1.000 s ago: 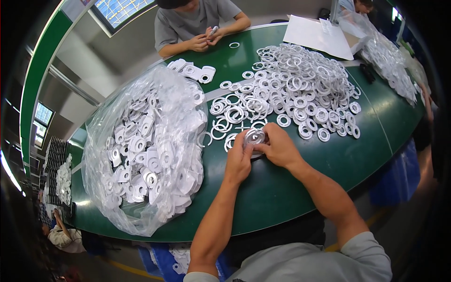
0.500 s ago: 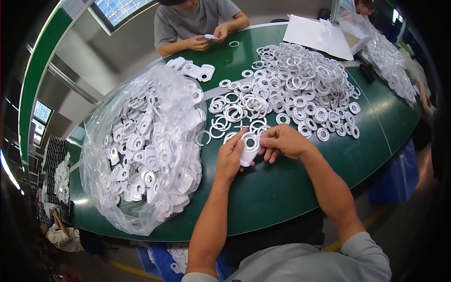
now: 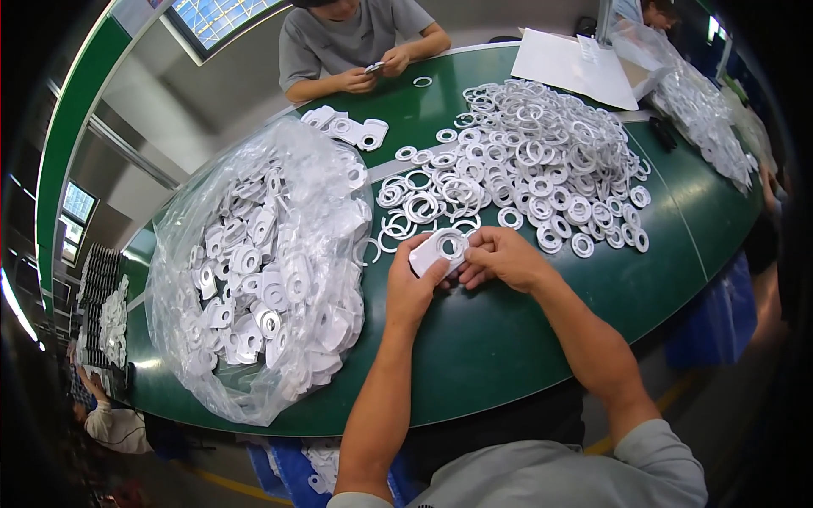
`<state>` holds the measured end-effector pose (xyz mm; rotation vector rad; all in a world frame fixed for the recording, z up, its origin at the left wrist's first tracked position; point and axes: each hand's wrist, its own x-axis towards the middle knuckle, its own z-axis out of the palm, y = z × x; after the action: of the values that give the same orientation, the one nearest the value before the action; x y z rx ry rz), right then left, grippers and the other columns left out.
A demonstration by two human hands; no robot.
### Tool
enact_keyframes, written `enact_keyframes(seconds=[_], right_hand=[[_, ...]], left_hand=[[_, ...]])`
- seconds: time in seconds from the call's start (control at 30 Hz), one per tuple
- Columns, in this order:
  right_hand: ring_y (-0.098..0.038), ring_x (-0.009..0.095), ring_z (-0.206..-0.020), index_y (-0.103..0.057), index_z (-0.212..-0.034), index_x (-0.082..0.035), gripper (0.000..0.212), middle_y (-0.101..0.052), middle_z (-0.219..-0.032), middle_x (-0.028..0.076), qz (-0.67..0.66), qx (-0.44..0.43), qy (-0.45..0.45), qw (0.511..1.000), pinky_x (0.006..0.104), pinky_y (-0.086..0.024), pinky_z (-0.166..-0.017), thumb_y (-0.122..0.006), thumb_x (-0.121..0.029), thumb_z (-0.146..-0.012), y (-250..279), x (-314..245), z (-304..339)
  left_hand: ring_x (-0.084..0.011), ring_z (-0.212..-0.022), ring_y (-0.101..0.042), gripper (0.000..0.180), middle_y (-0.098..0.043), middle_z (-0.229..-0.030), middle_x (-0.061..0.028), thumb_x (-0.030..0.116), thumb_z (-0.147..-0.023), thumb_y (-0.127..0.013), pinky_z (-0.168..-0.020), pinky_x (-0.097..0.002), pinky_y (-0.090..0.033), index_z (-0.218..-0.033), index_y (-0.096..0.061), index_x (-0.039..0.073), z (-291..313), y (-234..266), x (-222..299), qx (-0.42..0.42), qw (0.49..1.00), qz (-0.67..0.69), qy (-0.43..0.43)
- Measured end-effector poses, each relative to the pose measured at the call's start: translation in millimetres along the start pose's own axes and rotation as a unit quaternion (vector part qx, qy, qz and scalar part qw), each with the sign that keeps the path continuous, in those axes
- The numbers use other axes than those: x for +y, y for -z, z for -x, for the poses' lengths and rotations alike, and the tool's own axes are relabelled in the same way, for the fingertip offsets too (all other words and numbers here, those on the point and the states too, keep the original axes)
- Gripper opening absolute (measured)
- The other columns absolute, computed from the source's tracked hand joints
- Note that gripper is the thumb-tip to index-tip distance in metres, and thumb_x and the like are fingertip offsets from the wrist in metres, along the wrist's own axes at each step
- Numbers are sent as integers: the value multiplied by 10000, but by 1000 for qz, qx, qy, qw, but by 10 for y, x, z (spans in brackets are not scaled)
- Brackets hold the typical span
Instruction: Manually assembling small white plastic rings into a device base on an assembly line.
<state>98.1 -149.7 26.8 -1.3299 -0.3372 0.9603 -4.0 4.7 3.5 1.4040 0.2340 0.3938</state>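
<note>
Between my hands, above the near part of the green table, is a white plastic plate (image 3: pixel 430 256) with a round hole ringed at one end. My left hand (image 3: pixel 410 285) grips its plain end, thumb across the face. At the ringed end, my right hand (image 3: pixel 501 257) pinches the rim with bent fingers. Just beyond my hands spreads a large heap of white plastic rings (image 3: pixel 542 161). To the left, a clear plastic bag (image 3: pixel 178 296) lies open, full of similar white plates (image 3: pixel 273 288). The undersides of the held plate and some fingertips are hidden.
Across the green table (image 3: pixel 508 356) a co-worker (image 3: pixel 360 51) handles a small part. Near that person lie several white plates (image 3: pixel 345 127) and a single ring (image 3: pixel 423 82). A white sheet (image 3: pixel 572 66) and another clear bag (image 3: pixel 690 102) sit at the far right.
The white plate has been turned, its plain end swinging from toward me to the left. My left hand has shifted its grip, and my right hand stays at the ringed end.
</note>
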Motion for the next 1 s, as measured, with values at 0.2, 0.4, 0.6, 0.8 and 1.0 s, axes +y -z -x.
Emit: enact_keyframes(seconds=[0.2, 0.4, 0.6, 0.8, 1.0], right_hand=[[-669, 175, -676, -592, -1002, 15, 166, -661, -838, 114, 181, 66, 114, 975, 282, -531, -544, -617, -50, -851, -100, -77, 93], [-643, 269, -742, -616, -1003, -33, 216, -643, -839, 135, 427, 110, 328, 835, 353, -501, -651, -661, -68, -796, -28, 72, 37], [-600, 272, -766, -570, -926, -28, 138, -596, -827, 127, 449, 65, 284, 845, 359, -478, -686, -630, -32, -802, 41, 57, 39], [-560, 194, -689, -537, -906, -32, 132, -538, -788, 91, 424, 32, 257, 868, 310, -471, -639, -625, -1, -812, 90, -30, 51], [-590, 135, -698, -511, -946, -27, 124, -560, -821, 68, 246, 2, 126, 961, 267, -523, -564, -598, 10, -866, 60, -72, 41]], left_hand=[[-198, -696, -657, 501, -615, -1015, -158, -8, -836, -626, -579, -275, -568, -1271, -377, -5, 38, -6, 68, -5, 994, 77, 81], [-207, -685, -658, 444, -609, -1010, -175, -13, -855, -577, -564, -286, -571, -1255, -386, -8, 33, -28, 87, 15, 992, 88, 87], [-212, -650, -655, 420, -601, -1003, -182, 5, -859, -571, -544, -289, -573, -1240, -394, -12, 69, -65, 98, -2, 994, 49, 100], [-220, -646, -656, 418, -598, -983, -187, 1, -857, -571, -548, -292, -578, -1235, -395, -16, 82, -113, 131, 7, 994, 50, 97], [-202, -636, -641, 419, -600, -987, -174, 2, -860, -575, -556, -281, -555, -1238, -397, -13, 24, -22, 135, -30, 997, 31, 70]])
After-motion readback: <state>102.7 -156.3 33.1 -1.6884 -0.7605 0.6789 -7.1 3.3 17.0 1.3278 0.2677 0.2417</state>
